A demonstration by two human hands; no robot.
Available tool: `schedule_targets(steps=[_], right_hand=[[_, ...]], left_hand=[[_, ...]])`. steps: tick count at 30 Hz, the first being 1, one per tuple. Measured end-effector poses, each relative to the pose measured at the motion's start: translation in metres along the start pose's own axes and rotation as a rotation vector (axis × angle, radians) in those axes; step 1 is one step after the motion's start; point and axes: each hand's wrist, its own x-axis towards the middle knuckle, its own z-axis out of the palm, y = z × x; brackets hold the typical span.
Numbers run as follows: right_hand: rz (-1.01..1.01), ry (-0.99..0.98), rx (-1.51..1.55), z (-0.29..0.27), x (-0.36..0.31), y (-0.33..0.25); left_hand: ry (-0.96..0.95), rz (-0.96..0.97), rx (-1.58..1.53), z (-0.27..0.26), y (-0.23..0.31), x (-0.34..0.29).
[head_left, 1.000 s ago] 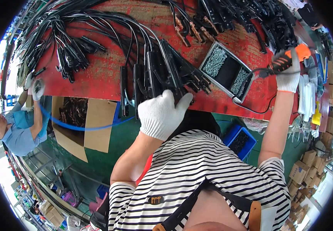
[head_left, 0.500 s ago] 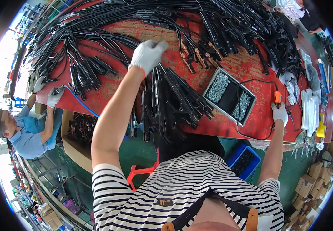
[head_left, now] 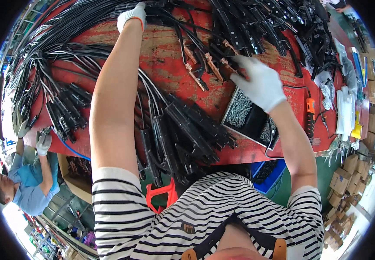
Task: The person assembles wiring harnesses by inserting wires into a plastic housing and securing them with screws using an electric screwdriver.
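Observation:
My left hand, in a white glove, reaches to the far cables beside some black plastic parts; its fingertips are too hidden to show a grip. My right hand, also gloved and a little blurred, hangs over the far edge of the screw tray. Its thumb and fingers are apart, pointing at copper-coloured metal pieces on black cable ends. Nothing shows between them. An orange-and-black electric screwdriver lies to the right of the tray. Nearer me, a bundle of black housings on cables overhangs the table edge.
More black assemblies are heaped at the far right of the red table. Clear plastic bags and white strips lie at the right end. A co-worker works at the left. A blue bin and red stool stand below.
My right hand has left the screwdriver and moved left and away from me to the copper pieces. My left hand has moved from above the near bundle to the far cables.

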Motion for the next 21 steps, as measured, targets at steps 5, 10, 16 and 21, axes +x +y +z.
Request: schedule_targets(steps=[5, 10, 16, 21], right_hand=[[-0.032, -0.104, -0.317, 0.05, 0.023, 0.002], [0.016, -0.044, -0.145, 0.036, 0.027, 0.004], [-0.035, -0.088, 0.285, -0.047, 0.02, -0.027], [0.184, -0.678, 1.099, -0.064, -0.002, -0.059]], left_hand=[[-0.125, 0.011, -0.432, 0.005, -0.014, -0.007], [-0.093, -0.236, -0.737, -0.001, 0.0, -0.027], [-0.209, -0.194, -0.992, -0.025, -0.014, -0.031], [-0.323, -0.112, -1.337, -0.065, -0.022, -0.082]])
